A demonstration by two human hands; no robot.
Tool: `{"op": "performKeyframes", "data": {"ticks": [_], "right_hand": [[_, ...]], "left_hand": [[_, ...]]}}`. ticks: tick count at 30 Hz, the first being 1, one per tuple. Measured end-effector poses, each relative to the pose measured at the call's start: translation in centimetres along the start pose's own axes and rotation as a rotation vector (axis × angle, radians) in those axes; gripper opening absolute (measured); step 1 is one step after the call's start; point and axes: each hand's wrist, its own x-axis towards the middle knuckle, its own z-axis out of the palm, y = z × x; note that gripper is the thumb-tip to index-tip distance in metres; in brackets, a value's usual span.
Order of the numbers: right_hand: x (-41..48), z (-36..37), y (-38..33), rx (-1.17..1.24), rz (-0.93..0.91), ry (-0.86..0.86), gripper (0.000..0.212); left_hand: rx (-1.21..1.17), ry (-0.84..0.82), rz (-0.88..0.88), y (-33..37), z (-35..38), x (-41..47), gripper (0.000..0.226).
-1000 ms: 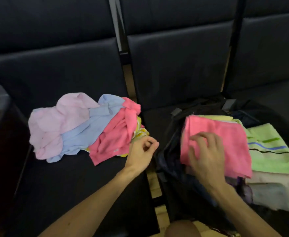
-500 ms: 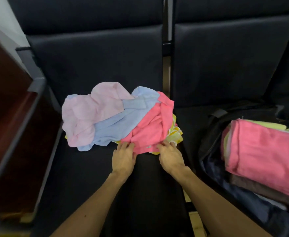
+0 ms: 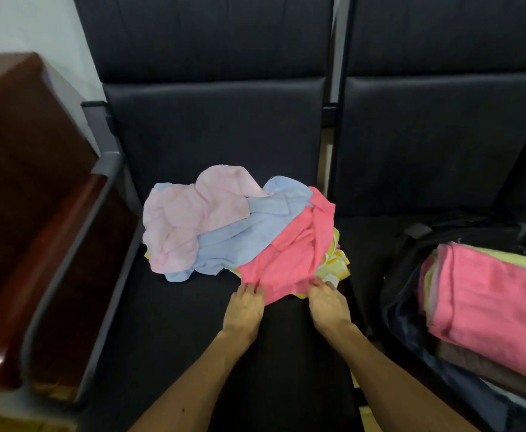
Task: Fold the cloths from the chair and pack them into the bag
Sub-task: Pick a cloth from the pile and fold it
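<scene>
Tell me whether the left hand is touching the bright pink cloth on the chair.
Touching. In the head view the left hand pinches the near edge of the bright pink cloth.

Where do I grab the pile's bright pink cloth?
Grip the bright pink cloth at its near edge, from the front, like the left hand and right hand. That edge lies free on the seat; the far end bunches against the blue cloth.

Crumpled pink, blue and hot-pink cloths [image 3: 243,226] heaped on the black chair [image 3: 174,322]; folded stack in the open bag [image 3: 411,335].
</scene>
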Motion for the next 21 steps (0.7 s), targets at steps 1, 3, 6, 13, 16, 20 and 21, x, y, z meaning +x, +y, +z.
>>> {"op": "performKeyframes", "data": {"ticks": [1, 3, 6, 13, 16, 20, 21], "right_hand": [[-0.4, -0.2, -0.2, 0.05, 0.007, 0.012, 0.044], [-1.7, -0.7, -0.7, 0.156, 0.008, 0.013, 0.05], [-3.3, -1.9, -1.8, 0.261, -0.035, 0.075, 0.053], [-7.3, -11.1, -5.5, 0.423, -0.121, 0.378, 0.039], [-9.6, -16.0, -6.5, 0.536, -0.15, 0.54, 0.028], [-13.1, -22.0, -7.5, 0.455, -0.287, 0.682, 0.018], [-13.8, -23.1, -7.7, 0.455, -0.302, 0.698, 0.021]], "left_hand": [[-0.013, 0.018, -0.001, 0.1, -0.5, -0.5, 0.063], [-0.088, 0.095, 0.011, 0.4, -1.5, -1.6, 0.051], [-0.341, 0.298, 0.041, 0.8, -3.8, -2.8, 0.026], [-0.941, 0.55, 0.08, 2.9, -17.6, -8.1, 0.019], [-0.994, 0.65, 0.131, 3.0, -23.4, -10.4, 0.022], [-1.046, 0.784, 0.211, 2.8, -30.5, -14.4, 0.02], [-1.031, 0.789, 0.225, 2.9, -32.2, -15.3, 0.019]]}}
